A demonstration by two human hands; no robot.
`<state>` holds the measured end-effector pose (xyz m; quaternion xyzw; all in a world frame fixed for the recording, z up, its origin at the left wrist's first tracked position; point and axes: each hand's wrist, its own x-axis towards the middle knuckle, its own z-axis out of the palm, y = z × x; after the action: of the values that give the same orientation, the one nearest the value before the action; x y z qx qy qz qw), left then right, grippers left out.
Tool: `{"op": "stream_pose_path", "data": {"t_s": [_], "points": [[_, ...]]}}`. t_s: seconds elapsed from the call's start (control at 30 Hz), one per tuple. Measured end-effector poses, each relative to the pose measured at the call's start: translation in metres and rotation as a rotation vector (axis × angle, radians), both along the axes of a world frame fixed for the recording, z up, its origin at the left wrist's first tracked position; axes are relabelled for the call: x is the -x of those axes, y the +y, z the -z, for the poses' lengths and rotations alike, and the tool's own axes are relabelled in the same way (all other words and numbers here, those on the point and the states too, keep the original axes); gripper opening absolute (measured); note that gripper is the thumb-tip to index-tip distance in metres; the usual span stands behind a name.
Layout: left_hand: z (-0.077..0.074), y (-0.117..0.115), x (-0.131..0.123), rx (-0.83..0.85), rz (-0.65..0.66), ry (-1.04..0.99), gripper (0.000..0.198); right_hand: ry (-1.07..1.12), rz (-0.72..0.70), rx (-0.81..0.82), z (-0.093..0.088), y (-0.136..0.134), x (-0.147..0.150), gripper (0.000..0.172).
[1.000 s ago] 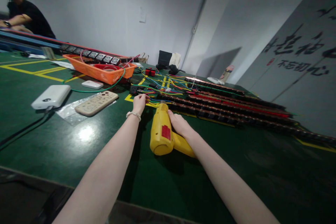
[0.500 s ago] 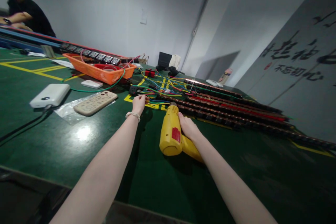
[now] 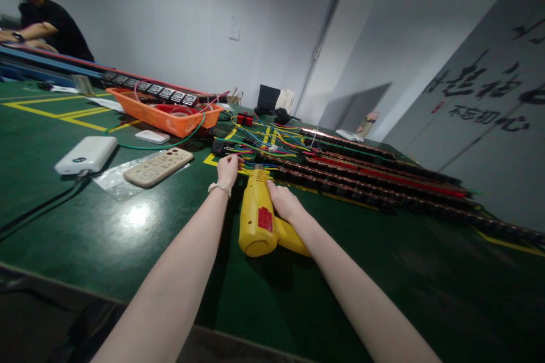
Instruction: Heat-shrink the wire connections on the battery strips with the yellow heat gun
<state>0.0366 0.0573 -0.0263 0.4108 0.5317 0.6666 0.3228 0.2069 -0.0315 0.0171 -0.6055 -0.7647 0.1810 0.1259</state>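
Green, smooth surface (image 3: 170,255) lies under a yellow plastic heat gun (image 3: 255,227), its long, rounded barrel (image 3: 255,198) pointing forward to thin coloured wires (image 3: 272,168). The right grip (image 3: 284,201), just right of the barrel, is curled round its handle (image 3: 293,237); the left grip (image 3: 228,170) is nearly closed beside these wires, whether pinching any I cannot tell.

heat gun (image 3: 257,216) shifted (back) left

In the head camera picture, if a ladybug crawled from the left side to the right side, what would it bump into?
White box with a cable → beige remote-like thing → left hand → yellow heat gun → dark wall writing.
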Motion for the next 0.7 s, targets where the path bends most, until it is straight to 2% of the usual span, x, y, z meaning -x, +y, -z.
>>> {"op": "stream_pose_path", "data": {"t_s": [0.1,0.3,0.5,0.7], "points": [[-0.002,-0.002,0.001,0.003,0.006,0.003,0.028,0.004,-0.046,-0.015,0.001,0.002,0.013,0.077],[-0.002,-0.002,0.006,0.044,-0.025,0.149,0.028,0.010,-0.111,-0.027,-0.002,-0.001,0.028,0.080],[-0.001,-0.001,0.009,0.045,0.004,0.149,0.030,0.032,-0.127,-0.001,0.000,0.002,0.027,0.082],[0.003,0.002,0.007,0.015,0.037,0.066,0.028,0.024,-0.122,-0.008,0.004,0.008,0.016,0.081]]}}
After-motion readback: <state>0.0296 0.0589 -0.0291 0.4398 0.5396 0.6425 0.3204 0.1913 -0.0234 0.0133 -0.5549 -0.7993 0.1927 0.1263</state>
